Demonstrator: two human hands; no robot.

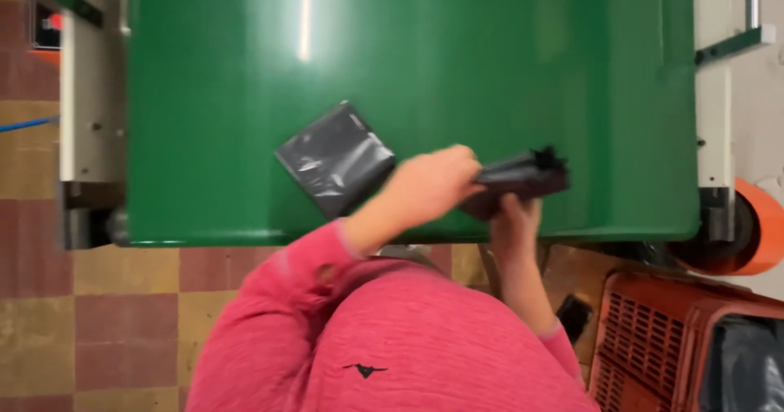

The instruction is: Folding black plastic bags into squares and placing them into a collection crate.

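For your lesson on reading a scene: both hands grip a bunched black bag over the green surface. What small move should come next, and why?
Probably draw the two hands apart to open out the bunched black bag. The left hand and right hand both grip it close together, its frayed end sticking up, while a folded black bag lies flat beside them on the green surface.

The person is wearing a pink long-sleeved knit top (392,338) with a small black emblem (365,369) showing near; its cuffs are ending at both wrists, leaving the hands bare.
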